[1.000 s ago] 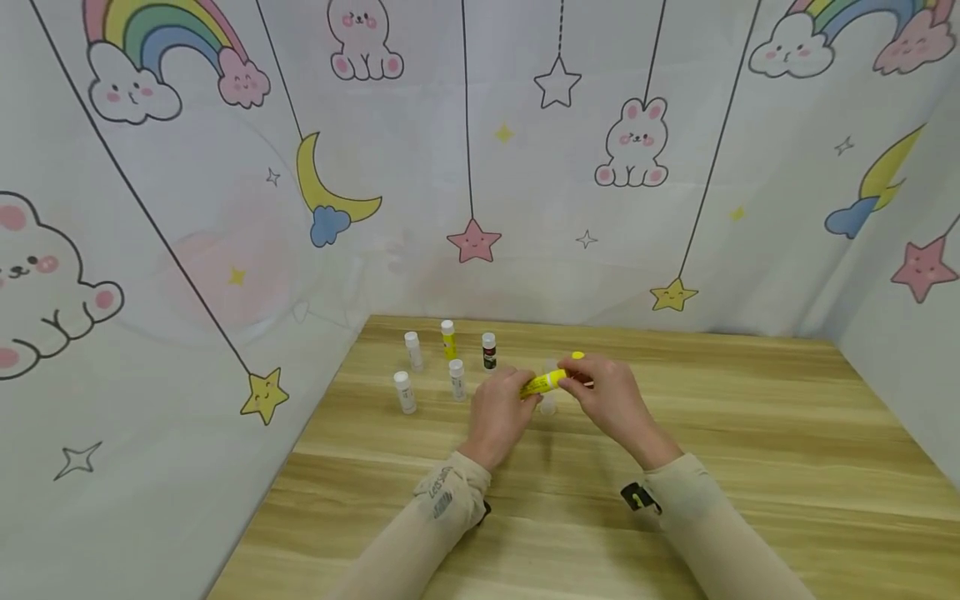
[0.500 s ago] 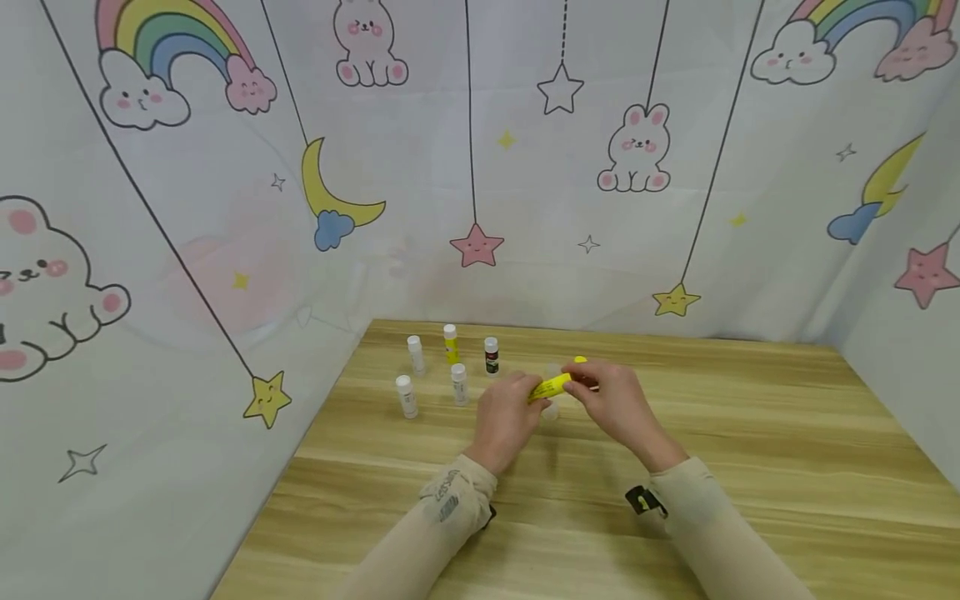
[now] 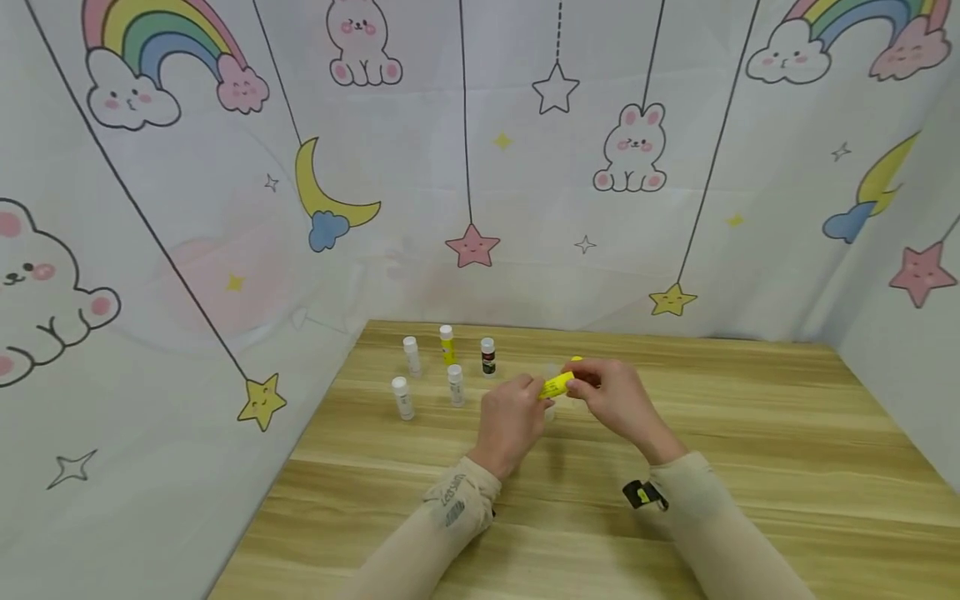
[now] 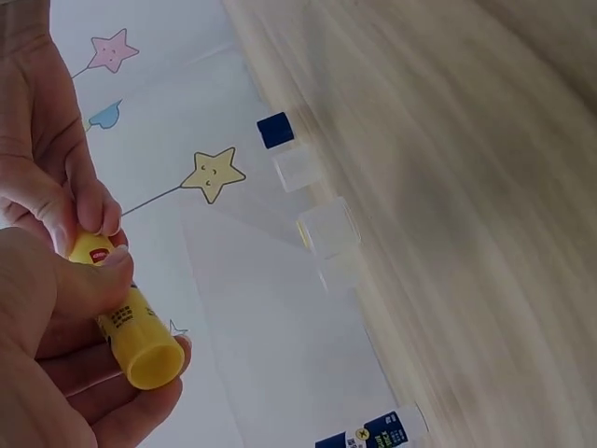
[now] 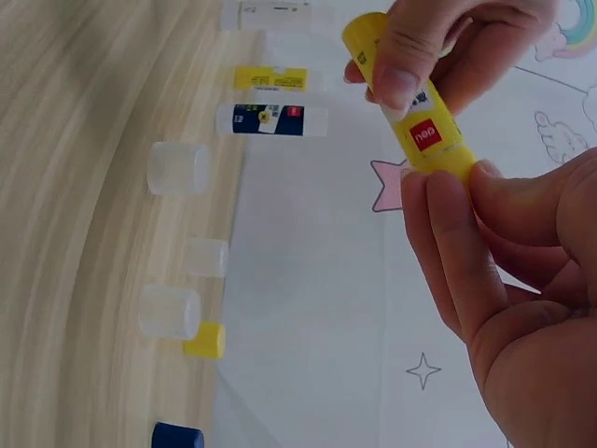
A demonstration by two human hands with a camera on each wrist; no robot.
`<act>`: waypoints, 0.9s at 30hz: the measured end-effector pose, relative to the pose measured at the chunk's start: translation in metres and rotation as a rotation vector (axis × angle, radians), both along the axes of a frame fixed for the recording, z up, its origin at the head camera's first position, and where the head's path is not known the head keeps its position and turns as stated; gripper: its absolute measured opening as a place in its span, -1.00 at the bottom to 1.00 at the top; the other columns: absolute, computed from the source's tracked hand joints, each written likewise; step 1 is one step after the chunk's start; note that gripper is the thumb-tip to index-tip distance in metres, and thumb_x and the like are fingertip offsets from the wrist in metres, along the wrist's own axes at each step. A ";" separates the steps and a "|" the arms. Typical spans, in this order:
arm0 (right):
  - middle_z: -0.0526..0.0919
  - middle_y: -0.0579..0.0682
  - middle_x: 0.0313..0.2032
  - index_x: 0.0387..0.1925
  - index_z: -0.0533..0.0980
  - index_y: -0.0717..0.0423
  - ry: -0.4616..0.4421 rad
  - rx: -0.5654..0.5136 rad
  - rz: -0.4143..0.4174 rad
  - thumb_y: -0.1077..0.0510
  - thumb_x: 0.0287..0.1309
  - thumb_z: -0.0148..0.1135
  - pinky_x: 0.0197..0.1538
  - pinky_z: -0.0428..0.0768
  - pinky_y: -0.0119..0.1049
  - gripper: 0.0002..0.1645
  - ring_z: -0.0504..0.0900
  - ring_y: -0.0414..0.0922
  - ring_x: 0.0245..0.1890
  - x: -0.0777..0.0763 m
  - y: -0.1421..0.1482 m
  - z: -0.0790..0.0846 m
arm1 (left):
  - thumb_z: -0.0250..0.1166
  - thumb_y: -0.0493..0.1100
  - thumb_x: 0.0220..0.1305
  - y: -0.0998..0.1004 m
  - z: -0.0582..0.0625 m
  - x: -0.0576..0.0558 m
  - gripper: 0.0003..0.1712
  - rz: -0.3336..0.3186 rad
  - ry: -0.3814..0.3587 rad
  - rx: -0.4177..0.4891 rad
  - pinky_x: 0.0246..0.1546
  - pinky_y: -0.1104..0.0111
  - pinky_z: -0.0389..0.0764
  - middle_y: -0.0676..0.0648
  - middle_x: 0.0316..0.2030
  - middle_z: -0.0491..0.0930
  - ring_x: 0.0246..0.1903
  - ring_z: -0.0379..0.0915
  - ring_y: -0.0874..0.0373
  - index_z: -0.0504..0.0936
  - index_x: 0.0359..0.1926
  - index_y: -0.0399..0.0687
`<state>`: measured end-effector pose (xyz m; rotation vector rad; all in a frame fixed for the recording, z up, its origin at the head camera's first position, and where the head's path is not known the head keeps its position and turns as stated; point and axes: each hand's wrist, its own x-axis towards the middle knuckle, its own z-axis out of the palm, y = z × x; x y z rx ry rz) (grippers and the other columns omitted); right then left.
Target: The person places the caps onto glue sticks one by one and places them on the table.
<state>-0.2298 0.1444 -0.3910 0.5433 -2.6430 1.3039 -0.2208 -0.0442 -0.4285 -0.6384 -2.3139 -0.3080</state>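
A yellow glue stick (image 3: 557, 384) is held tilted above the table between both hands. My left hand (image 3: 512, 421) grips its body, the thumb lying along the printed label in the left wrist view. At the other end, fingers and thumb of my right hand (image 3: 617, 402) pinch the yellow tip, beside the red logo in the right wrist view. Below the hands on the table stand translucent caps, such as one cap (image 5: 177, 168) and another cap (image 5: 170, 312). A yellow cap (image 5: 205, 341) and a dark blue cap (image 5: 177, 436) are there too.
Several upright glue sticks stand at the table's back left, among them a white one (image 3: 402, 398), a yellow one (image 3: 447, 345) and a dark-labelled one (image 3: 488, 357). A printed cloth (image 3: 525, 275) encloses the back and sides of the wooden table (image 3: 750, 467).
A white band on the yellow glue stick, visible a second ago near the right fingers, no longer shows. My left hand has shifted slightly right, towards the right hand.
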 end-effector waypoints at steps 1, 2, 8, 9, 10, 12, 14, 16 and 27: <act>0.72 0.10 -0.10 0.03 0.66 0.24 -0.013 -0.008 0.006 0.28 0.31 0.31 -0.24 0.70 -0.29 -0.72 0.75 -0.13 -0.25 -0.001 0.000 0.000 | 0.59 -0.02 0.07 0.000 0.000 0.000 -0.66 0.005 0.011 -0.017 -0.42 0.40 0.66 0.02 -0.33 0.69 -0.46 0.64 0.21 0.78 -0.19 -0.10; 0.72 0.10 -0.10 0.03 0.65 0.25 -0.027 -0.015 0.008 0.28 0.31 0.31 -0.24 0.70 -0.30 -0.72 0.75 -0.13 -0.25 -0.001 -0.001 0.000 | 0.59 -0.01 0.08 -0.001 -0.001 0.000 -0.65 0.009 0.020 -0.033 -0.42 0.40 0.66 0.01 -0.34 0.69 -0.47 0.64 0.21 0.78 -0.19 -0.11; 0.71 0.04 -0.11 0.05 0.65 0.24 -0.063 -0.020 0.040 0.24 0.30 0.33 -0.23 0.70 -0.29 -0.69 0.73 -0.14 -0.24 -0.003 0.000 -0.001 | 0.58 -0.03 0.10 -0.005 -0.002 0.001 -0.68 0.008 0.013 -0.040 -0.44 0.44 0.64 0.02 -0.32 0.69 -0.47 0.62 0.24 0.76 -0.20 -0.10; 0.72 0.03 -0.11 0.05 0.66 0.22 -0.063 -0.017 0.042 0.22 0.30 0.34 -0.22 0.70 -0.28 -0.69 0.72 -0.14 -0.23 -0.002 0.001 0.000 | 0.58 -0.04 0.10 -0.005 -0.002 0.001 -0.69 -0.002 0.008 -0.024 -0.44 0.44 0.64 0.02 -0.32 0.68 -0.47 0.61 0.24 0.75 -0.20 -0.09; 0.72 0.01 -0.11 0.05 0.66 0.20 -0.062 -0.014 0.041 0.21 0.29 0.35 -0.22 0.70 -0.27 -0.69 0.71 -0.13 -0.23 -0.002 0.002 0.000 | 0.58 -0.04 0.10 -0.006 -0.003 0.002 -0.69 -0.014 0.003 -0.007 -0.44 0.45 0.63 0.03 -0.31 0.68 -0.46 0.61 0.25 0.75 -0.20 -0.09; 0.72 -0.01 -0.12 0.04 0.67 0.16 -0.058 -0.007 0.037 0.19 0.27 0.37 -0.24 0.69 -0.28 -0.68 0.70 -0.12 -0.22 -0.001 0.004 0.000 | 0.58 -0.05 0.10 -0.006 -0.005 0.001 -0.70 -0.041 -0.010 0.032 -0.43 0.45 0.63 0.03 -0.32 0.67 -0.45 0.61 0.25 0.73 -0.21 -0.08; 0.72 -0.02 -0.12 0.03 0.68 0.14 -0.058 -0.006 0.033 0.18 0.26 0.39 -0.25 0.68 -0.27 -0.68 0.70 -0.12 -0.23 -0.001 0.005 0.000 | 0.57 -0.05 0.11 -0.006 -0.008 0.001 -0.70 -0.052 -0.025 0.060 -0.43 0.46 0.62 0.03 -0.31 0.66 -0.44 0.60 0.26 0.71 -0.21 -0.07; 0.73 -0.02 -0.14 0.01 0.68 0.13 -0.056 -0.011 0.028 0.18 0.24 0.40 -0.27 0.68 -0.27 -0.70 0.71 -0.12 -0.26 -0.001 0.005 -0.001 | 0.56 -0.04 0.12 -0.007 -0.010 0.002 -0.70 -0.046 -0.039 0.066 -0.45 0.47 0.61 0.03 -0.31 0.65 -0.44 0.59 0.27 0.71 -0.20 -0.06; 0.73 -0.02 -0.10 -0.02 0.70 0.03 -0.086 -0.055 0.009 0.06 0.24 0.41 -0.23 0.70 -0.20 -0.71 0.71 -0.12 -0.24 -0.003 0.002 0.001 | 0.50 0.06 0.20 -0.015 -0.013 0.002 -0.64 -0.030 -0.096 0.115 -0.39 0.45 0.62 0.03 -0.24 0.65 -0.40 0.60 0.26 0.70 -0.09 -0.02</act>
